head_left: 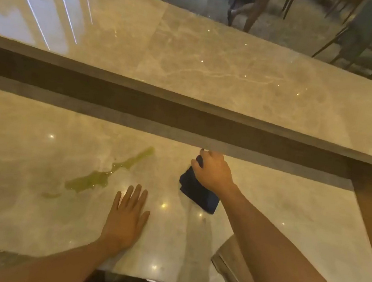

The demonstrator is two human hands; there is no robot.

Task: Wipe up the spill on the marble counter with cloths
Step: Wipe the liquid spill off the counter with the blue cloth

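Right hand [211,171]: fingers curled on folded dark-blue cloth [199,192] — ready to drag toward 9 o'clock.
Left hand [129,214]: fingers flat, released on beige marble counter [24,213] — bracing.
Yellow-green liquid spill [100,176]: unwiped.

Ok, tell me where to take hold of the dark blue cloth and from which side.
Take the dark blue cloth at its far end, from above, where the right hand already rests with fingers curled over the edge. It lies flat and folded on the marble counter, so a top-down pinch gathers the layers, probably best. The spill lies to its left; the left hand presses flat beside it.
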